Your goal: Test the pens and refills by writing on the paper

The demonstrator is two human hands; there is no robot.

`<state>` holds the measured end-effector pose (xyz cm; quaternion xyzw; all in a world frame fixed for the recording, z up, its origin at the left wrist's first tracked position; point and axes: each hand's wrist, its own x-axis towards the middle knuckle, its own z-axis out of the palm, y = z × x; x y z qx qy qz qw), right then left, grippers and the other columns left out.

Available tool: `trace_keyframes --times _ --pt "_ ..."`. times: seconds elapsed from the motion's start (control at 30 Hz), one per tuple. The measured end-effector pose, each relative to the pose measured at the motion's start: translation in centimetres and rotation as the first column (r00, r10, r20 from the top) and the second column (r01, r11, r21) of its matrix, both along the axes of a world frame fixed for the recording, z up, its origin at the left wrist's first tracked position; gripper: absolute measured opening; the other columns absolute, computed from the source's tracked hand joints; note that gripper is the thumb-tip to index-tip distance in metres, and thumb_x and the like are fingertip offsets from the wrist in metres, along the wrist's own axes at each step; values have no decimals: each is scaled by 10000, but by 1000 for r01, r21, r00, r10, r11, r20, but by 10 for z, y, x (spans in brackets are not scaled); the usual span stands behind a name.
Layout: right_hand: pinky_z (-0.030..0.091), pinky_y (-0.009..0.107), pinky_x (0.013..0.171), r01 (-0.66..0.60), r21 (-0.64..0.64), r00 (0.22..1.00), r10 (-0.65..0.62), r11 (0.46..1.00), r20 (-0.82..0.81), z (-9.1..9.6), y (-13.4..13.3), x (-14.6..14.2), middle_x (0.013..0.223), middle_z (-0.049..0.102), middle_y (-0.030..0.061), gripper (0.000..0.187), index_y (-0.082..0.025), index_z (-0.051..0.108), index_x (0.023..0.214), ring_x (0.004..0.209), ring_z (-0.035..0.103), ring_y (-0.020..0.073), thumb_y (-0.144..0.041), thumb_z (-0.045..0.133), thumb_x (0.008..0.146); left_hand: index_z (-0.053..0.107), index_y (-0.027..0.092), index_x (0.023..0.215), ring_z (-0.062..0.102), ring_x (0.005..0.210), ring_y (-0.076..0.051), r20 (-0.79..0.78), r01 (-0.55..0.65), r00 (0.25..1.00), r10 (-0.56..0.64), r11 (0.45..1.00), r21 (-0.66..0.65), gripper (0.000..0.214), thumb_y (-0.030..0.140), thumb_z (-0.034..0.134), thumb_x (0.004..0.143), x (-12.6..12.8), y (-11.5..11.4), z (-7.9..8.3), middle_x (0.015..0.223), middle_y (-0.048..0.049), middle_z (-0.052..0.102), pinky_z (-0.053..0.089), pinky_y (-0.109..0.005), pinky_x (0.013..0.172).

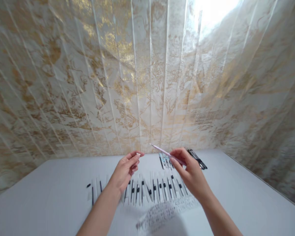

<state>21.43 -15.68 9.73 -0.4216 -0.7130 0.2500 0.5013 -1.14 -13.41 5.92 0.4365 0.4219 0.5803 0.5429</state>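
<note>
My right hand holds a slim light-purple pen between thumb and fingers, its pointed tip up and to the left. My left hand is raised to the left of that tip, apart from it, with thumb and index finger pinched together. A small whitish spot shows at its fingertips; whether it is a nail or a tiny part I cannot tell. Below both hands lies a row of disassembled pens, with clear barrels, dark thin refills and black caps. My left forearm hides part of this row.
Behind my right hand lie a group of light-blue and white pens and a bundle of black pens. A sheet with dark writing is at the front of the white table. A gold-patterned curtain hangs behind the table.
</note>
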Motion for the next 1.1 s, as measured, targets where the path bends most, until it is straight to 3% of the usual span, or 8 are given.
trace_keyframes --times 0.13,0.3,0.6,0.7,0.83,0.9,1.03,1.1 --pt "411 244 607 -53 55 991 46 997 129 -2 -22 -17 772 606 7 58 -219 524 896 680 559 153 -273 503 896 674 188 886 405 560 -11 289 -24 957 30 999 -25 392 397 854 607 -8 -32 15 991 -16 637 311 -116 448" --pt "406 224 583 -7 129 982 -18 992 187 -11 -43 -23 738 588 -8 35 -227 510 869 634 540 137 -233 493 900 702 176 850 409 545 -11 439 33 898 -10 998 -44 365 323 890 573 -1 -47 16 903 6 624 314 -121 418" --pt "406 218 580 16 168 978 -50 986 201 -16 -47 -22 733 599 -7 46 -225 519 853 623 540 135 -212 494 890 725 154 849 396 531 -9 435 114 897 -80 992 -51 283 264 864 630 19 -55 13 854 -4 623 326 -120 422" --pt "401 219 579 4 109 984 -23 994 174 -17 -46 -21 724 601 -6 77 -218 534 839 613 534 134 -262 505 895 729 162 861 388 516 -10 411 110 908 -80 993 -52 276 274 856 644 21 -54 9 737 23 582 329 -115 437" --pt "352 234 525 18 -55 975 -6 998 223 -22 -41 -20 581 528 -21 322 -204 592 754 534 488 139 -409 424 938 725 145 870 375 498 -17 374 105 924 -81 993 -45 274 277 842 661 20 -53 5 604 57 489 307 -114 432" --pt "336 240 513 19 -130 971 12 991 237 -26 -38 -19 537 475 -31 391 -200 615 755 506 464 139 -441 376 949 721 134 867 368 493 -19 362 86 930 -66 996 -38 278 282 838 664 20 -52 5 590 60 477 293 -115 423" --pt "374 234 556 -12 -131 995 25 991 97 -28 -36 -17 684 528 -29 267 -202 558 1036 567 489 133 -422 497 897 715 142 836 369 507 -23 368 -24 929 25 1000 -7 306 307 857 622 17 -51 10 599 65 475 287 -110 421" --pt "360 231 547 12 -128 999 -6 992 44 -27 -35 -15 674 505 -32 249 -203 542 954 570 464 130 -441 524 882 713 151 826 382 519 -23 372 -66 926 62 998 -2 324 312 871 593 16 -51 13 618 65 487 293 -108 430"
